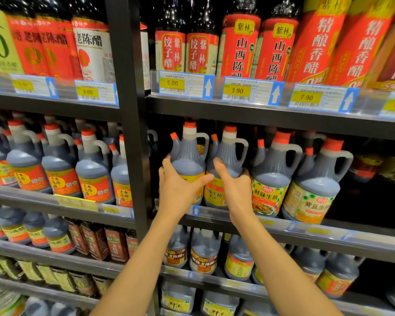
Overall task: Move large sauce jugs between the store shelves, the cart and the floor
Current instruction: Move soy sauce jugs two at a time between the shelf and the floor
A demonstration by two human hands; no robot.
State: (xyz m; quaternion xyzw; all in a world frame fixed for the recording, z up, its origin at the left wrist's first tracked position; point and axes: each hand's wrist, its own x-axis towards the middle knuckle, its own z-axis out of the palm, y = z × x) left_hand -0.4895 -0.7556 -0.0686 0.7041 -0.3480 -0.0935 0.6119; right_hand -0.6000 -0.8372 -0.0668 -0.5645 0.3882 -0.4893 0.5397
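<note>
Our left hand (177,185) is wrapped round the belly of one jug (188,163), thumb across the front label and fingers curling behind its left side; our right hand (234,185) clasps the next jug (228,165) the same way, thumb up on its shoulder and fingers round its right flank. Both jugs stand upright at the front edge of the shelf (283,226), touching each other, bases seemingly still on the board.

We judge them heavy: they are filled with dark sauce nearly to the neck, so a one-handed hold on the rounded body asks a lot of the fingers. The plastic looks smooth and stiff but may give a little under a squeeze, and the glossy label could slip. The surer hold is the moulded loop handle (203,142) at the back of each neck, with a palm under the base once the jug is off the shelf. The plastic should survive a knock, yet a drop to the floor could split it or pop the cap.

Each jug is grey-blue and translucent, ribbed at the shoulder, with an orange cap (189,124), a small orange side spout (174,136) and a yellow and orange label. To the right stand two more jugs (271,172) of the same kind. Above, a shelf of red-labelled bottles (237,46) sits behind price tags (237,91); more jugs fill the bay to the left and the shelves below.
</note>
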